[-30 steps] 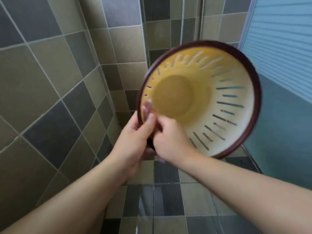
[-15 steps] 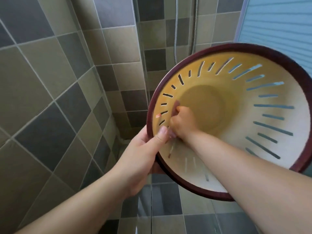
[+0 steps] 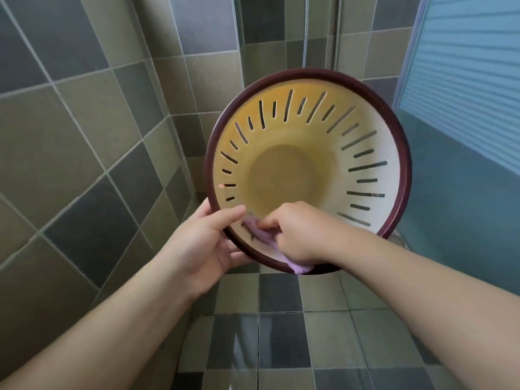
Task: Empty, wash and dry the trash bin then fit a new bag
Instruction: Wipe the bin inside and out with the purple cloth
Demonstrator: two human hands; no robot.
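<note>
Since the earlier frame, the right hand (image 3: 295, 235) has shifted from the left inner wall of the trash bin (image 3: 365, 130) to its lower rim, pinching a purple cloth (image 3: 261, 235) against it. Left hand (image 3: 205, 243) grips the lower-left rim, holding the bin in the air, opening toward the camera, before the tiled wall (image 3: 70, 136).

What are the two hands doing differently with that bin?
The left hand grips the dark rim of the bin, thumb inside and fingers behind it. The right hand reaches inside, clutching a purple cloth against the inner wall. Both work at the bin's lower edge.
</note>
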